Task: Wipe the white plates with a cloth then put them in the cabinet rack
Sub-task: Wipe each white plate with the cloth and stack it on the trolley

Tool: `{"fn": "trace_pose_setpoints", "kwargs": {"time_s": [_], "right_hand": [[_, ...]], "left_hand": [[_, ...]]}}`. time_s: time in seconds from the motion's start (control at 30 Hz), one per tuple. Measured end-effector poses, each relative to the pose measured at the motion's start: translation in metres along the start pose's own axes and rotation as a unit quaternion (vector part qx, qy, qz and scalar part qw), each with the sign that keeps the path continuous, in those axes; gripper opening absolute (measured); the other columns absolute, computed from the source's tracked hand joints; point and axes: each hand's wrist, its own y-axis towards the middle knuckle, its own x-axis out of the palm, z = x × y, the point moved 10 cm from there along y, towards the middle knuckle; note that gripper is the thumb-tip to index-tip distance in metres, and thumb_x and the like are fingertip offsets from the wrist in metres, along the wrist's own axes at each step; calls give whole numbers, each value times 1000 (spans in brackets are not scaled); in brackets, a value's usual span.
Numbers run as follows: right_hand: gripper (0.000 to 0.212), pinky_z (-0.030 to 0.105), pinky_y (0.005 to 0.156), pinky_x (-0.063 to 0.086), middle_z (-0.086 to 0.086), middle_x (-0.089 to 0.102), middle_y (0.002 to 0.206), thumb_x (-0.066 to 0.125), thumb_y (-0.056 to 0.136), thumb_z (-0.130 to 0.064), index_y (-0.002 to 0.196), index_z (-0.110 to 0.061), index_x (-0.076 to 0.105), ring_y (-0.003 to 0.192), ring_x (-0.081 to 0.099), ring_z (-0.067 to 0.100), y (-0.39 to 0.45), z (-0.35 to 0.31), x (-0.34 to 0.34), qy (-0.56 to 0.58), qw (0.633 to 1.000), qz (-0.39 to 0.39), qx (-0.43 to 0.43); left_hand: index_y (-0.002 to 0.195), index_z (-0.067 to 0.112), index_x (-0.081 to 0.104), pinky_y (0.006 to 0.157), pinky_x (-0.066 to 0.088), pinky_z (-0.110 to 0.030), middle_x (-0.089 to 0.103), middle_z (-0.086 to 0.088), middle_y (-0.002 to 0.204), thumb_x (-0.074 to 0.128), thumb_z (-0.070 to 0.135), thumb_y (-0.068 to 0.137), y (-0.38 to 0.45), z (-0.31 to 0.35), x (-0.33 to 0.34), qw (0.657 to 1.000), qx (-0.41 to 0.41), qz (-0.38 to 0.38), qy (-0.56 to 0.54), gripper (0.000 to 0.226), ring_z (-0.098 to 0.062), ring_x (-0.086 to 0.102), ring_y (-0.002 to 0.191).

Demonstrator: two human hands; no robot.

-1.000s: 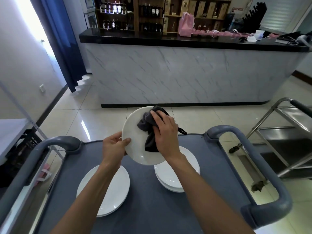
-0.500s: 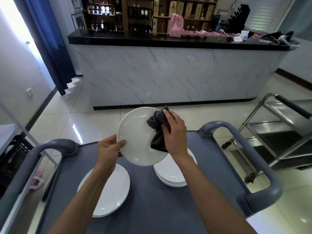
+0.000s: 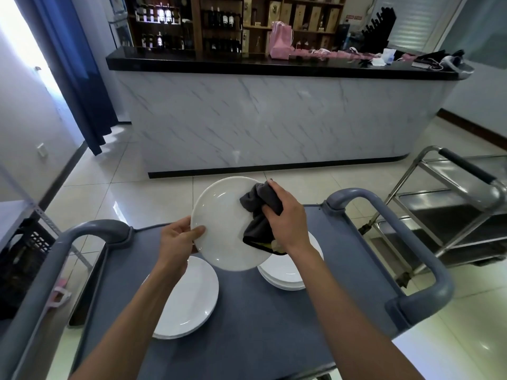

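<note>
White plate (image 3: 223,226) held tilted in the air above the far half of the grey cart top (image 3: 247,325), face turned toward the person. Left hand (image 3: 179,238) grips the plate's near-left rim, thumb on the face, fingers presumably behind (not visible). Right hand (image 3: 285,218) is clenched round a bunched dark grey cloth (image 3: 259,215) and presses it against the plate's right side; the cloth's lower end hangs down over the near-right rim. Relation that matters: cloth sits on the right part of the face, so the uncovered centre and left of the plate lie to the left of the right hand, toward the left hand's thumb. Judgement: wiping step in progress; remaining sweep would run leftward across the face. Two other plate groups rest on the cart: one stack near-left (image 3: 189,297), one stack (image 3: 290,270) right, partly under the held plate. No cabinet rack visible in frame. A steel trolley (image 3: 452,215) stands to the right.
</note>
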Motion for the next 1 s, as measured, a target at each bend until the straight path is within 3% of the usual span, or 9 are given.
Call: {"fn": "trace_pose_setpoints", "kwargs": {"time_s": [0.07, 0.23, 0.4, 0.47, 0.67, 0.77, 0.87, 1.0], "right_hand": [[58, 19, 102, 40, -6, 65, 132, 70, 89, -10, 142, -26, 55, 118, 57, 11, -3, 0, 2, 4, 1000, -7, 12], [56, 24, 100, 46, -12, 66, 122, 69, 86, -9, 135, -32, 58, 110, 60, 8, -10, -1, 6, 39, 999, -14, 30], [55, 4, 88, 39, -19, 65, 114, 70, 88, -11, 136, -34, 57, 102, 57, -1, -11, -5, 6, 45, 998, -41, 35], [54, 2, 88, 38, -19, 65, 114, 70, 87, -8, 134, -32, 59, 102, 57, -3, -12, -5, 6, 56, 997, -40, 35], [53, 17, 93, 47, -15, 68, 112, 67, 83, 1, 125, -31, 62, 104, 62, 5, -16, -3, -1, 65, 998, 20, 16], [50, 19, 96, 46, -14, 68, 114, 66, 85, 1, 125, -29, 64, 107, 62, 6, -17, -8, -8, 69, 996, 62, -1], [50, 17, 96, 44, -11, 68, 116, 64, 86, 3, 125, -28, 65, 107, 62, 5, -15, -11, -16, 69, 994, 85, -15], [54, 13, 92, 42, -10, 66, 112, 64, 84, 8, 127, -24, 65, 103, 60, 6, -13, -18, -27, 56, 992, 97, -57]], "left_hand": [[104, 15, 73, 53, 59, -35, 78, -1, 85, 61, -6, 91, -2, -1, -3, 1000, -4, -9, 3, 27, -20, 72, 67], [107, 17, 73, 66, 58, -38, 78, -2, 91, 64, -3, 90, -3, -7, -11, 1000, -22, -14, -2, 28, -22, 72, 74], [101, 20, 74, 73, 56, -42, 78, -1, 88, 64, -3, 90, -6, -9, -16, 1000, -28, -10, -5, 28, -26, 70, 76], [101, 20, 74, 73, 56, -43, 78, -1, 90, 63, -3, 91, -5, -9, -15, 1000, -26, -13, -1, 28, -25, 70, 76], [110, 20, 72, 61, 60, -36, 79, 0, 93, 63, -1, 93, -1, -10, -7, 999, -32, -10, 14, 28, -21, 72, 76], [109, 20, 73, 72, 61, -45, 78, -1, 97, 63, 3, 95, 3, -18, -5, 999, -48, 6, 4, 25, -29, 70, 84], [110, 16, 73, 81, 58, -50, 75, -10, 103, 58, 19, 101, 2, -25, 3, 998, -69, 2, -10, 18, -37, 68, 93], [112, 11, 68, 86, 58, -54, 73, -13, 107, 44, 49, 104, 2, -37, 6, 990, -132, 29, -43, 45, -36, 69, 98]]}}
